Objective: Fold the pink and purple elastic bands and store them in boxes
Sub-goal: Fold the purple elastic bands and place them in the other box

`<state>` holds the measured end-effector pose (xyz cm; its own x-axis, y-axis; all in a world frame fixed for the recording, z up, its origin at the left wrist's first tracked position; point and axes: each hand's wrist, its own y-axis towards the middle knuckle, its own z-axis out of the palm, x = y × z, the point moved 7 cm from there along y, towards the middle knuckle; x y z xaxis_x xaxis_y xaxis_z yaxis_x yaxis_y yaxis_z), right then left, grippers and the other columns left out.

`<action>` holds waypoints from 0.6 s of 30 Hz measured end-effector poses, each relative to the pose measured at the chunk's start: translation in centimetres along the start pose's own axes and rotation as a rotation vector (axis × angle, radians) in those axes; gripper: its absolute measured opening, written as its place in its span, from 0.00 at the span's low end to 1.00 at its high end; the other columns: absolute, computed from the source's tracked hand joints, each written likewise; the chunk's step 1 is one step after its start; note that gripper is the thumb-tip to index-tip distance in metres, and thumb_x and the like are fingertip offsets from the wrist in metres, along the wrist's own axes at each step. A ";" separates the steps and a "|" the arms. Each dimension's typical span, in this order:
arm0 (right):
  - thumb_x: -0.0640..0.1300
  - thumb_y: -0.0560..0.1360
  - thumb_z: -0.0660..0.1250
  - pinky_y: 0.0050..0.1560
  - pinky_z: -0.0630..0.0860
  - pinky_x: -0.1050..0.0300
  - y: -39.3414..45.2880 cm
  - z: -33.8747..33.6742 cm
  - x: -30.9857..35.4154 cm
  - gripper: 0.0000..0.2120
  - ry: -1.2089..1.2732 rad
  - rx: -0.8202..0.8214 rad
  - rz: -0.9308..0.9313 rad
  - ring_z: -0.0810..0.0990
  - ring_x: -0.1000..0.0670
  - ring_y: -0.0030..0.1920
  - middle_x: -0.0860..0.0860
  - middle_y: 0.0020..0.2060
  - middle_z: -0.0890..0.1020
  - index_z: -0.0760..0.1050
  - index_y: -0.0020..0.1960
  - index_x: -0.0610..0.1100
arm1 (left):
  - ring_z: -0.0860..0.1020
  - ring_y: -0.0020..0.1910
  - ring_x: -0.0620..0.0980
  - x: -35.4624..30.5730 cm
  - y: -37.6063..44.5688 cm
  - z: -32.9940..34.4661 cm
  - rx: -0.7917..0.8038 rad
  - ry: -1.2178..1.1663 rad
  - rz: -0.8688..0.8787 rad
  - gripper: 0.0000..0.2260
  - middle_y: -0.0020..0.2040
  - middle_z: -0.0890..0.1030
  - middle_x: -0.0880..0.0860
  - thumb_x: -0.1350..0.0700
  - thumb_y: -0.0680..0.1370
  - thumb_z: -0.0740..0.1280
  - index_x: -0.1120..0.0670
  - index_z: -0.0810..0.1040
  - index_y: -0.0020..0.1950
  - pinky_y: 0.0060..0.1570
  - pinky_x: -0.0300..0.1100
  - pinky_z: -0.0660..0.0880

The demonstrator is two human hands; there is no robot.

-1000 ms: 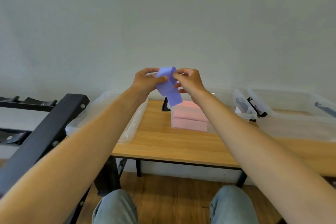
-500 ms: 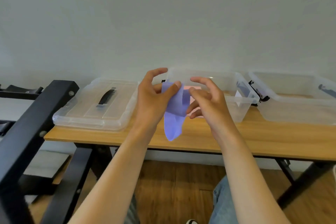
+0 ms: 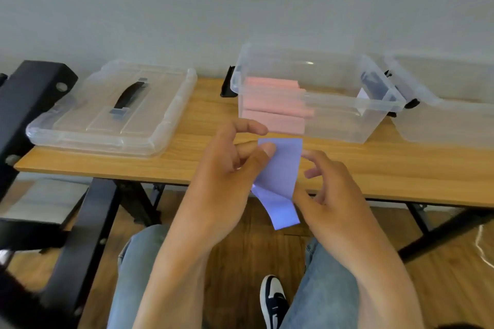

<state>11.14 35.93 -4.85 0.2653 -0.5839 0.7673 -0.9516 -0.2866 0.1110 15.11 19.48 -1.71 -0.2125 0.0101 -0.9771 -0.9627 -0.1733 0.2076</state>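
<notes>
**Purple band held in both hands above the table edge**

I note the left hand point(image 3: 224, 181) gripping the purple elastic band point(image 3: 279, 179): its thumb lies across the upper left corner of the band, the middle fingers curl behind that corner, and the index finger arches free above it. The right hand point(image 3: 328, 195) holds the band's right edge, thumb at the lower fold, fingers curled with one fingertip at the upper right edge; I cannot tell exactly how many fingers make contact. The band is partly folded, a flat upper panel facing me and a loose tail curving down below the hands, in front of the table's near edge.

On the wooden table point(image 3: 187, 163) stands a clear box point(image 3: 347, 115), open at the top, with folded pink bands point(image 3: 275, 107) stacked at its left end. A second clear box point(image 3: 441, 120) sits just beside it to the right, contents not readable. A clear lid point(image 3: 112, 112) with a dark handle lies flat at the table's left end. A black metal frame point(image 3: 32, 104) stands to the left. Below, I see jeans-clad knees and one shoe point(image 3: 274, 299) on the wooden floor
</notes>
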 end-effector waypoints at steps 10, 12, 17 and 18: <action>0.46 0.81 0.69 0.31 0.77 0.60 0.3 1.4 -0.4 0.08 0.485 0.016 0.056 0.78 0.53 0.30 0.49 0.40 0.87 0.84 0.45 0.47 | 0.78 0.39 0.53 5.2 -0.8 -1.0 -0.090 0.003 -0.110 0.05 0.37 0.87 0.55 0.54 0.79 0.73 0.51 0.77 0.49 0.45 0.47 0.71; 0.44 0.79 0.72 0.30 0.76 0.60 0.6 1.6 -1.1 0.04 0.516 -0.024 0.068 0.78 0.54 0.29 0.47 0.38 0.86 0.84 0.45 0.47 | 0.83 0.38 0.49 5.1 -1.0 -1.1 -0.109 0.003 -0.106 0.05 0.37 0.87 0.53 0.56 0.77 0.73 0.54 0.78 0.49 0.43 0.42 0.75; 0.42 0.77 0.74 0.30 0.75 0.63 1.1 2.5 -1.6 0.01 0.571 0.040 0.079 0.79 0.54 0.30 0.51 0.37 0.85 0.84 0.47 0.47 | 0.87 0.42 0.47 5.6 -0.8 -1.6 -0.116 0.015 -0.111 0.08 0.42 0.88 0.49 0.60 0.76 0.74 0.51 0.82 0.53 0.43 0.36 0.80; 0.42 0.77 0.74 0.30 0.75 0.62 1.1 2.6 -1.6 0.02 0.573 0.040 0.076 0.79 0.54 0.30 0.51 0.36 0.85 0.84 0.47 0.47 | 0.87 0.43 0.46 5.8 -0.8 -1.6 -0.105 0.029 -0.117 0.10 0.42 0.88 0.49 0.61 0.76 0.74 0.50 0.82 0.55 0.44 0.35 0.80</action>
<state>10.02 34.59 -7.58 0.0594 -0.1023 0.9930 -0.9550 -0.2953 0.0267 14.88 18.08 -7.64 -0.0938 0.0081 -0.9956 -0.9574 -0.2750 0.0880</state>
